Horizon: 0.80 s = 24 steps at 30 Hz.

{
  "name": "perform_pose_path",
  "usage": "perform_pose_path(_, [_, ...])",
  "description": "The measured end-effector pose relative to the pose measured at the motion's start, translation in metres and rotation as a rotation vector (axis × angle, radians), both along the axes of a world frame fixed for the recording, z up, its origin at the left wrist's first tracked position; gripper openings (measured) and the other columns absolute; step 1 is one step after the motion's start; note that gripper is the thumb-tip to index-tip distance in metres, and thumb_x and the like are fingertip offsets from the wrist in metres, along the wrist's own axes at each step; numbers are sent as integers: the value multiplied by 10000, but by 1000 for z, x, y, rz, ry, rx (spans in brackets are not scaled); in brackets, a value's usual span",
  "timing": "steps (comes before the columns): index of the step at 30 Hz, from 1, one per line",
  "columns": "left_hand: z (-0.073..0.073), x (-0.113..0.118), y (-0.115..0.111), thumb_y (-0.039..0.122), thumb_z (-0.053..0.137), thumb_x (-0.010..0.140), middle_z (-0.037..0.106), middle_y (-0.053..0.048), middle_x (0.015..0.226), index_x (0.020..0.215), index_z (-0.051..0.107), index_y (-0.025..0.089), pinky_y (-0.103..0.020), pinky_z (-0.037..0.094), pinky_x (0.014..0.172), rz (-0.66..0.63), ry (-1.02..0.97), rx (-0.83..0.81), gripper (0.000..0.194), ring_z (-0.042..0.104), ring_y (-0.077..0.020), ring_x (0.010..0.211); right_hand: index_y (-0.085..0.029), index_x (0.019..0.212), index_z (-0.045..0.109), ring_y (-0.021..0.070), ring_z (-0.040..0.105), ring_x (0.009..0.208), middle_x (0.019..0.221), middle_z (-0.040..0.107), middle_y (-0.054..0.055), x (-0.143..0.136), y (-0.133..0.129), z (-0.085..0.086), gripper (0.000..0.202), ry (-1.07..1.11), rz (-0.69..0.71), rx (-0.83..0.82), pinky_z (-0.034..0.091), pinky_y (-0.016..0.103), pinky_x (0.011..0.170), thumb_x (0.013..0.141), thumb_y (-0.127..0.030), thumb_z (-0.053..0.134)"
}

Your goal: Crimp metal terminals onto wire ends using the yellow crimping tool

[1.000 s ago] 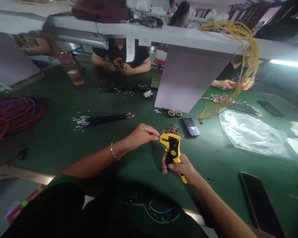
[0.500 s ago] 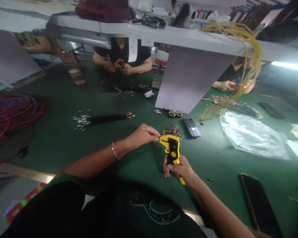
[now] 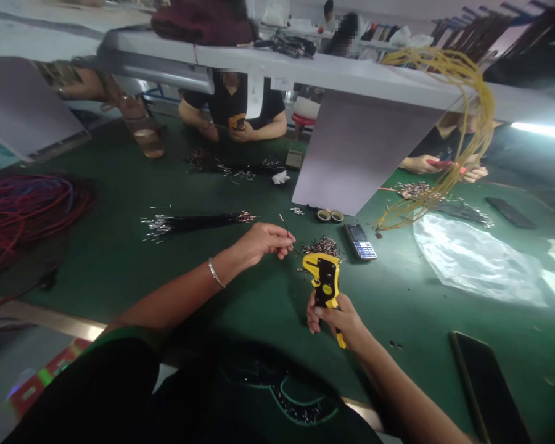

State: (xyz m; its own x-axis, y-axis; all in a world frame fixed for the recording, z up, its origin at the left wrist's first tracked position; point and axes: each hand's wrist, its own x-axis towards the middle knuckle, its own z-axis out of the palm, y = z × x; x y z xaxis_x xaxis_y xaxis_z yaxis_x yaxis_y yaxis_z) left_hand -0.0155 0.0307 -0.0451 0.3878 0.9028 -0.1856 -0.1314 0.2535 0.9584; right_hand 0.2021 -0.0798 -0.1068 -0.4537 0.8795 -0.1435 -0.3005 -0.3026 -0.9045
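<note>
A short black wire (image 3: 285, 223) with a bright metal end is pinched in my left hand (image 3: 263, 242); its other end points toward the tool's jaws. My right hand (image 3: 335, 313) is wrapped round the handles of a yellow and black wire stripper (image 3: 326, 277), held upright with its head tipped left. Just behind the stripper's head lies a pile of small cut insulation bits (image 3: 322, 246). To the left of my left hand, a bundle of black wires (image 3: 198, 221) lies flat, silvery ends at the left and coppery ends at the right.
Two tape rolls (image 3: 330, 216) and a keypad phone (image 3: 361, 241) lie beyond the stripper. A clear plastic bag (image 3: 476, 262) and a smartphone (image 3: 490, 388) are at right. Red and blue cable coils (image 3: 32, 213) fill the left. A divider panel (image 3: 361, 151) stands ahead; co-workers' hands hold tools across the table.
My left hand has drawn back left from the stripper's jaws, and the wire in its fingers now shows more clearly. The stripper stays in my right hand. The view has shifted slightly.
</note>
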Motion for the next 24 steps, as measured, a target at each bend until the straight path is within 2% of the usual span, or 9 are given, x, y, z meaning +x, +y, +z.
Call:
perform_pose_path(4, [-1,0,-1,179,711,720,693,-99,763,812,700,86,-272,477,589,33,-38,33,132,597,-111,589,-151,789,567,126,511,426,528,551,-28,-2,-1,-2,258,3,6,-14,446,293,459,706,-313,749])
perform_pose_path(9, [2,-1,-3,208,707,756,707,-109,829,851,694,100,-263,478,669,52,-124,-1,144,648,-155,782,-148,789,567,120,513,434,539,558,-26,-2,-1,1,237,-55,-17,-1,448,288,474,710,-299,731])
perform_pose_path(14, [0,1,-6,193,667,803,701,-91,820,886,658,110,-287,496,715,-1,-302,-76,118,670,-172,802,-155,765,556,119,516,444,526,550,-29,-5,-3,7,225,-195,-38,24,426,264,475,685,-291,716])
perform_pose_path(17, [-3,3,-6,169,623,833,694,-89,816,902,642,112,-279,502,691,-18,-372,-110,91,680,-180,800,-166,761,552,114,503,442,526,537,-37,-7,-6,10,186,-267,-66,54,416,255,468,680,-260,690])
perform_pose_path(24, [-5,4,-6,147,603,844,677,-86,771,917,650,91,-279,513,678,-10,-408,-120,103,686,-183,751,-175,758,546,108,503,454,572,530,-40,-10,-9,8,160,-320,-79,54,424,245,455,635,-184,649])
